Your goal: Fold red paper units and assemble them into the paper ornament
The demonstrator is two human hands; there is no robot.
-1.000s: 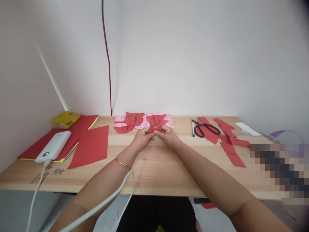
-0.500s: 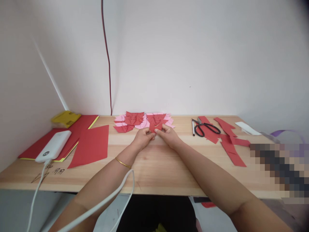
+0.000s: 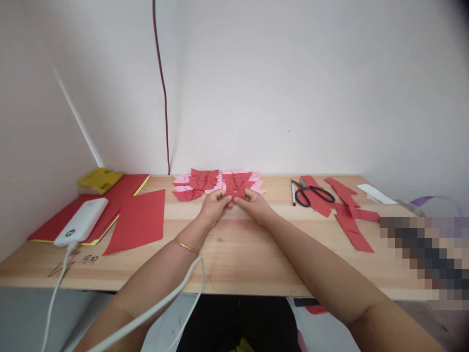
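Between both hands, above the middle of the wooden table (image 3: 234, 259), is a small piece of folded red paper (image 3: 237, 194). My left hand (image 3: 214, 206) pinches its left side, and my right hand (image 3: 256, 205) grips its right side, with the two thumbs close together at its lower edge. The fingers hide part of the paper. Just behind the hands lie folded red paper pieces (image 3: 204, 179) and pink ones (image 3: 182, 181), overlapping in layers against the wall.
At left, a white power bank (image 3: 82, 221) with a cable rests on red sheets (image 3: 134, 222), near a yellow packet (image 3: 100, 181). At right are black-handled scissors (image 3: 315, 194), a pen (image 3: 293, 194) and red paper scraps (image 3: 353, 227). A white cable loop (image 3: 200, 266) crosses my left forearm.
My left fingers have shifted slightly left and down along the folded paper, and its upper left corner now shows more. The right hand stays nearly still.
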